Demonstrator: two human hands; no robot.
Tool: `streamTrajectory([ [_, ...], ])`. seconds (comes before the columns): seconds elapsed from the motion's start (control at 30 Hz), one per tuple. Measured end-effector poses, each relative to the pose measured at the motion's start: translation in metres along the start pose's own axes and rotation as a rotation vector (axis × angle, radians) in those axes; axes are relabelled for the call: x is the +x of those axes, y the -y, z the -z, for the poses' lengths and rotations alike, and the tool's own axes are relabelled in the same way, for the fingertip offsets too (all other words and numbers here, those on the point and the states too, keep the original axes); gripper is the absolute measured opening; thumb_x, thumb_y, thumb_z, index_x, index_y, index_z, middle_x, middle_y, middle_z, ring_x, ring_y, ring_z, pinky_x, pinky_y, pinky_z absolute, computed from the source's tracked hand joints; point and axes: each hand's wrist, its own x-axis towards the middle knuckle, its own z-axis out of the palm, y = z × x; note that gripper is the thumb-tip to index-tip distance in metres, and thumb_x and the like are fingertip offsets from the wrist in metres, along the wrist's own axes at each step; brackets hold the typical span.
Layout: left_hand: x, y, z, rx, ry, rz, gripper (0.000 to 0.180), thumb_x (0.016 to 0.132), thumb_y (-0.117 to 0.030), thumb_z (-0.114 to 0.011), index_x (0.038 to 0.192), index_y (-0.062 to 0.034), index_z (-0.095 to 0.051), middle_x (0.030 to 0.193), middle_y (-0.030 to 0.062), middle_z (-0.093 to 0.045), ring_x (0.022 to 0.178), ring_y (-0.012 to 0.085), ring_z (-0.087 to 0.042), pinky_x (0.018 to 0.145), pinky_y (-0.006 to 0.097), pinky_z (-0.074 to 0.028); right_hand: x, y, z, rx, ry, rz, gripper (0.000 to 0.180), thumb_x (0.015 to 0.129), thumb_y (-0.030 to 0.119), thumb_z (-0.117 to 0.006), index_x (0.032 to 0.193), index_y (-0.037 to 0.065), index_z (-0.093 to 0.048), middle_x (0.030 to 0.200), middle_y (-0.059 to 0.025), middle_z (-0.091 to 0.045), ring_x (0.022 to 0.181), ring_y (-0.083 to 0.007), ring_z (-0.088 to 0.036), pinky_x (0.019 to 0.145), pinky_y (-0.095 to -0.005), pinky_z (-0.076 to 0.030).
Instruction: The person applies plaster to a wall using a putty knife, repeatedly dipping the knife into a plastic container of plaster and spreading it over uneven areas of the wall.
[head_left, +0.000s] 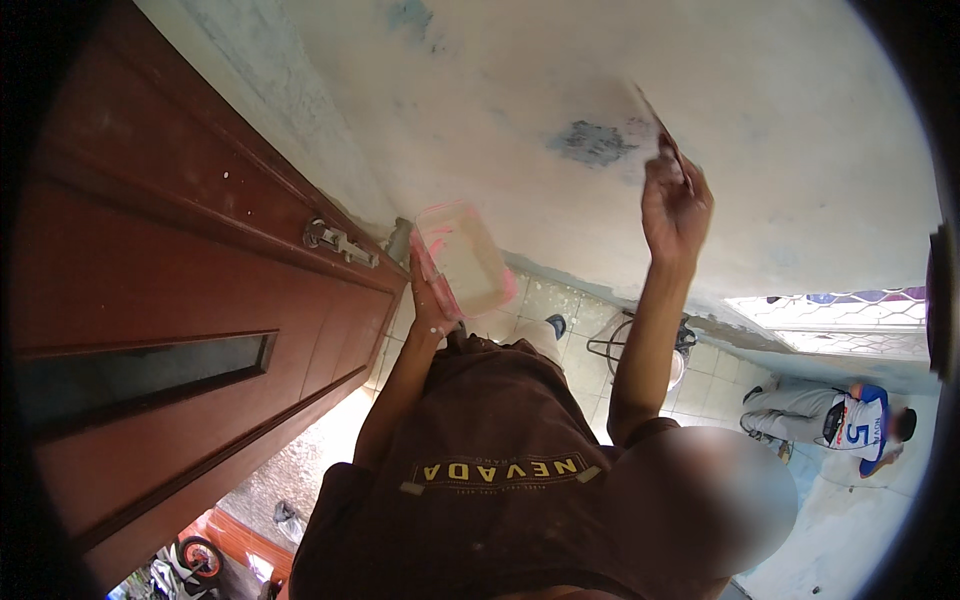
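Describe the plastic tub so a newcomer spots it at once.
Find the big reddish-brown door on the picture's left, then its metal handle. Just right of that, the left hand holds the tub. Its see-through rectangular shape and pink-marked sides distinguish it from the pale wall.

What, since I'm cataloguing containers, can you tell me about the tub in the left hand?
The tub is boxy with rounded corners, apparently translucent plastic, with pink marks along its rim and side. Its pale inside faces the camera; whether that is filling or bare plastic is unclear. It looks tilted, gripped at its side by the left hand, and appears right of the brown door in the picture.
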Motion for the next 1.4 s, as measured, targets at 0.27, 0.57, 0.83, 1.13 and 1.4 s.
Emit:
streamTrajectory([
  [0.27,-0.020,0.006,0.029,-0.056,-0.141,-0.045,0.077,0.095,-0.071,-0.040,0.151,-0.0175,-0.037,0.147,0.0079,-0.047,0.134,0.0303,-0.048,0.108,0.054,-0.045,-0.044,-0.031,0.228,-0.585,-0.247,-0.190,0.035,0.107,0.016,-0.037,0.123,-0.008,-0.057,0.118,-0.0178,-0.067,0.085,-0.0131,-0.062,0.073,-0.0190,-0.053],
  [0.57,-0.011,0.053,0.019,-0.086,-0.171,-0.146,0.075,0.096,-0.071,-0.040,0.151,-0.0197,-0.037,0.148,0.0067,-0.047,0.134,0.0296,-0.049,0.107,0.053,-0.045,0.035,-0.001,0.298,-0.376,-0.407,-0.174,0.025,0.103,0.008,-0.041,0.108,-0.010,-0.057,0.100,-0.0174,-0.065,0.089,-0.0228,-0.065,0.079,-0.0261,-0.059],
  [0.83,-0.019,0.103,-0.012,-0.096,-0.177,-0.263,0.074,0.097,-0.070,-0.039,0.152,-0.0201,-0.037,0.148,0.0064,-0.047,0.134,0.0298,-0.049,0.109,0.054,-0.044,-0.010,0.058,-0.014,-0.084,0.042,-0.178,0.040,0.098,0.003,-0.048,0.127,-0.024,-0.043,0.126,-0.0283,-0.055,0.103,-0.0273,-0.063,0.090,-0.0315,-0.058],
  [1.13,-0.061,0.138,-0.030,-0.110,-0.270,-0.446,0.072,0.098,-0.067,-0.040,0.151,-0.0187,-0.037,0.149,0.0068,-0.047,0.133,0.0301,-0.049,0.109,0.055,-0.044,-0.009,-0.039,0.231,-0.509,-0.258,-0.499,0.035,0.108,0.016,-0.037,0.123,-0.004,-0.060,0.125,-0.0155,-0.063,0.097,-0.0157,-0.061,0.081,-0.0240,-0.053],
  [1.4,-0.090,0.162,-0.018,-0.144,-0.344,-0.590,0.072,0.099,-0.066,-0.039,0.151,-0.0174,-0.037,0.146,0.0072,-0.049,0.132,0.0307,-0.051,0.108,0.056,-0.044,0.057,-0.046,0.192,-0.176,-0.010,-0.412,0.036,0.108,0.017,-0.035,0.131,-0.003,-0.054,0.130,-0.0173,-0.061,0.098,-0.0192,-0.063,0.083,-0.0273,-0.057],
])
